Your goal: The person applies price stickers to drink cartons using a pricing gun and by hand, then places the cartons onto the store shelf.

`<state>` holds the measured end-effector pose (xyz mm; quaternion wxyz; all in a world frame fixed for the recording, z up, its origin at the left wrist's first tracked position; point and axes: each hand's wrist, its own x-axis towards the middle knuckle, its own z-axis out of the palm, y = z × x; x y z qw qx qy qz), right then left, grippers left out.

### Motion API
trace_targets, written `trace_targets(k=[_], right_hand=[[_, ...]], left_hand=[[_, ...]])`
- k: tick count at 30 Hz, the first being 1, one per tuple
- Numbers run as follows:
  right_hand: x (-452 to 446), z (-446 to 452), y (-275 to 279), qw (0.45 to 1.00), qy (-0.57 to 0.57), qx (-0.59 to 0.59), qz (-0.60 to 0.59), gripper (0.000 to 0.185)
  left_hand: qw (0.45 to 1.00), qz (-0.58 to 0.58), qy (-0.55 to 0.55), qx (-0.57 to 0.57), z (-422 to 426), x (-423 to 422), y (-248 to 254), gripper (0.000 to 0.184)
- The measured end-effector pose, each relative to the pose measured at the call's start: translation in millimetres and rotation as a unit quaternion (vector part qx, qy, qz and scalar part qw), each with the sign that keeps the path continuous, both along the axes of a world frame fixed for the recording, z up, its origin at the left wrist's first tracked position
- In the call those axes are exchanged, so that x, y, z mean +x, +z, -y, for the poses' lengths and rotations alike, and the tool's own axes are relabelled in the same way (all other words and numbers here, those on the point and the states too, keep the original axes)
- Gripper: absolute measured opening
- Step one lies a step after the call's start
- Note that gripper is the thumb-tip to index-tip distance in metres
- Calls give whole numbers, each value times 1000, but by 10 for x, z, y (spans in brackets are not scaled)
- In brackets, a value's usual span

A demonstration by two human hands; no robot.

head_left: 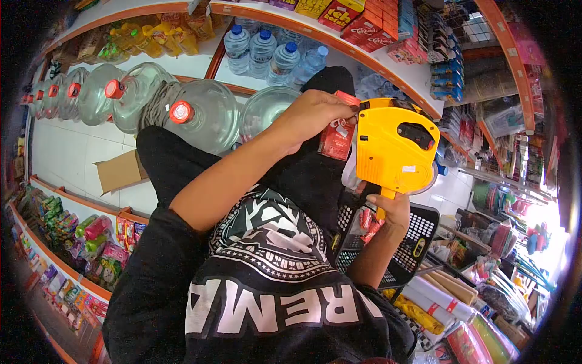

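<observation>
My left hand (318, 118) reaches across from the left, its fingers closed on a small red box (337, 141) with white lettering. Just right of that box is a yellow price label gun (397, 145), its front end right up against the box's edge; whether they touch I cannot tell. My right hand (393, 209) is wrapped round the gun's handle from below. Under the right hand, a black plastic basket (418, 233) holds several small red packs (368, 223).
Large clear water jugs (209, 115) with red caps line the lower shelf. Blue-capped bottles (262, 51) and red boxes (370, 27) fill shelves above. A cardboard piece (120, 171) lies on the tiled floor (79, 151). Snack packs (112, 261) hang at left; rolls (442, 300) stand at lower right.
</observation>
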<state>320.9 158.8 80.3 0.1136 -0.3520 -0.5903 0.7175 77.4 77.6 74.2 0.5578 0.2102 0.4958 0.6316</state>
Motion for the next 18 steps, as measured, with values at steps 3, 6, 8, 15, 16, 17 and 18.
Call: trace_targets(k=[3,6,8,15,16,17,18], right_hand=[[-11,1,-2,1000,9,5,-21,53],[-19,20,22,1000,7,9,-27,53],[-18,36,42,1000,-6,10,-17,53],[79,-57,-36,999,-12,37,-22,50],[102,-74,-55,999,-17,42,-28,50],[129,-90,-72,999,-20,41,-29,50],[154,-108,-88,998,-30,37,-30,49]], left_hand=[[1000,16,-16,-22,19,-8,49,22],[998,37,-40,-32,12,-14,23,24],[998,40,-34,-29,12,-12,18,23],[997,-74,-13,30,-4,-108,-123,17],[985,-168,-2,31,3,-138,-147,16],[965,-261,9,32,15,-170,-117,16],[936,-351,20,32,22,-197,-108,15]])
